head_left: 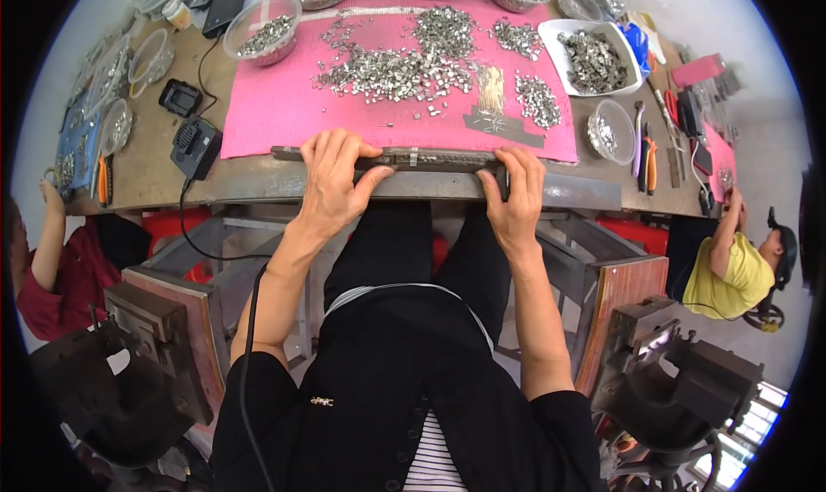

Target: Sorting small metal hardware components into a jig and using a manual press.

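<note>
A long, dark metal bar (pixel 447 159) lies crosswise along the near edge of the table, with a row of small shiny pieces along its middle. My left hand (pixel 334 178) is closed round its left part, thumb in front and fingers over the top. Toward the right end, my right hand (pixel 516 191) pinches it between thumb and fingers. Beyond the bar is a pink mat (pixel 275 117) with a heap of small silvery metal parts (pixel 387 74). A flat grey plate (pixel 516 132) with thin pins on it rests near the mat's right side.
Clear tubs of metal parts line the back, one tub (pixel 262 40) at the mat's left corner. A white dish (pixel 551 37) and pliers (pixel 650 165) are at right. A black charger (pixel 196 148) trails a cable. Co-workers sit left and right (pixel 731 264); machines (pixel 662 380) flank me.
</note>
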`<state>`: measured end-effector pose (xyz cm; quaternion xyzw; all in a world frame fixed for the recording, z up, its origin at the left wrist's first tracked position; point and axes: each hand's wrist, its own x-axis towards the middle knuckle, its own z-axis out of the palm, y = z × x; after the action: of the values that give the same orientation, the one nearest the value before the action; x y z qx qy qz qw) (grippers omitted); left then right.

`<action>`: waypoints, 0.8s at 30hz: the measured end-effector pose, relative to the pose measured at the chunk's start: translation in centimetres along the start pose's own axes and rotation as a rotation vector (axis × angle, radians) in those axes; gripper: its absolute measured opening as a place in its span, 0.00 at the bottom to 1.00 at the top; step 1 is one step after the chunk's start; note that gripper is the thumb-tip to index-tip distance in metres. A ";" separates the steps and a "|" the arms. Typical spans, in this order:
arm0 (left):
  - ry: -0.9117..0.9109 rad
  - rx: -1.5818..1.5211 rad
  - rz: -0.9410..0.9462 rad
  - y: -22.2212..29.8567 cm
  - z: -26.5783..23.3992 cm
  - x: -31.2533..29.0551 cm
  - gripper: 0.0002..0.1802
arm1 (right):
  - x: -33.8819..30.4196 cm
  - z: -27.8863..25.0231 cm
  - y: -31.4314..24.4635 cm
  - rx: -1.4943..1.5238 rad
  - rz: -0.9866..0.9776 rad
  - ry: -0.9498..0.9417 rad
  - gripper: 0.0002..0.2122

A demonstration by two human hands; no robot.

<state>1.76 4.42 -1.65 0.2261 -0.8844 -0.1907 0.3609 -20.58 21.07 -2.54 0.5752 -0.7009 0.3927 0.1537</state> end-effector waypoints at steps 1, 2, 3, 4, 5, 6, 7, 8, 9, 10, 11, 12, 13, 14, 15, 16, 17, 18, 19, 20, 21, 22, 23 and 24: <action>-0.001 -0.003 -0.001 0.0 0.1 -0.1 0.18 | -0.2 0.1 -0.1 -0.023 -0.014 0.014 0.21; 0.007 -0.002 0.004 0.0 0.1 -0.2 0.18 | -0.3 0.2 -0.1 -0.024 -0.014 0.012 0.21; 0.016 -0.001 0.010 0.0 0.2 -0.2 0.18 | -0.4 0.2 -0.2 -0.030 -0.012 0.025 0.21; 0.016 -0.003 0.009 0.0 0.2 -0.4 0.18 | -0.6 0.3 -0.3 -0.037 -0.011 0.038 0.21; 0.025 0.003 0.013 0.0 0.3 -0.5 0.18 | -0.6 0.4 -0.3 -0.037 -0.012 0.038 0.21; 0.035 0.010 0.016 0.0 0.3 -0.6 0.18 | -0.7 0.4 -0.3 -0.035 -0.016 0.043 0.21; 0.035 0.010 0.017 0.0 0.3 -0.5 0.18 | -0.7 0.5 -0.3 -0.034 -0.020 0.047 0.21; 0.037 0.012 0.020 0.0 0.3 -0.5 0.18 | -0.8 0.4 -0.3 -0.036 -0.018 0.047 0.21; 0.039 0.015 0.023 0.0 0.3 -0.5 0.18 | -0.7 0.4 -0.3 -0.035 -0.018 0.048 0.21; 0.037 0.013 0.024 0.0 0.3 -0.5 0.18 | -0.7 0.4 -0.2 -0.033 -0.017 0.048 0.21; 0.043 0.018 0.025 0.0 0.4 -0.5 0.18 | -0.8 0.5 -0.2 -0.035 -0.016 0.048 0.21; 0.048 0.022 0.027 -0.1 0.4 -0.6 0.18 | -0.8 0.5 -0.2 -0.022 -0.007 0.047 0.20; 0.047 0.021 0.028 -0.1 0.4 -0.5 0.18 | -0.8 0.5 -0.1 -0.009 0.001 0.046 0.20; 0.047 0.023 0.028 0.0 0.4 -0.5 0.18 | -0.8 0.5 -0.1 -0.010 0.002 0.047 0.20; 0.047 0.025 0.027 0.0 0.3 -0.4 0.19 | -0.7 0.5 -0.2 -0.009 0.002 0.042 0.19; 0.046 0.026 0.029 0.0 0.3 -0.4 0.19 | -0.6 0.4 -0.2 -0.008 0.002 0.037 0.19; 0.041 0.026 0.022 -0.1 0.3 -0.2 0.18 | -0.5 0.4 -0.2 -0.008 0.001 0.039 0.19; 0.036 0.027 0.016 -0.2 0.3 -0.1 0.18 | -0.3 0.3 -0.1 0.006 0.022 0.012 0.19; 0.038 0.029 0.018 -0.3 0.3 0.1 0.18 | 0.0 0.1 -0.1 0.021 0.044 -0.014 0.19; 0.007 0.023 0.000 -0.4 0.1 0.5 0.19 | 0.4 -0.1 -0.1 0.022 0.041 -0.011 0.19; -0.025 0.018 -0.019 -0.5 0.0 0.8 0.19 | 0.8 -0.4 0.0 0.035 0.046 -0.072 0.19; -0.021 0.021 -0.018 -0.6 -0.2 1.1 0.19 | 1.3 -0.7 0.1 0.049 0.051 -0.132 0.20; -0.062 0.008 -0.030 -0.7 -0.5 1.4 0.18 | 1.8 -1.0 0.2 0.051 0.044 -0.146 0.18; -0.104 -0.005 -0.044 -0.7 -0.7 1.8 0.17 | 2.3 -1.3 0.5 0.054 0.038 -0.143 0.18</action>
<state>1.33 2.73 -0.56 0.2341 -0.8963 -0.2123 0.3110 -22.01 20.47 -0.39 0.5924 -0.7101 0.3721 0.0801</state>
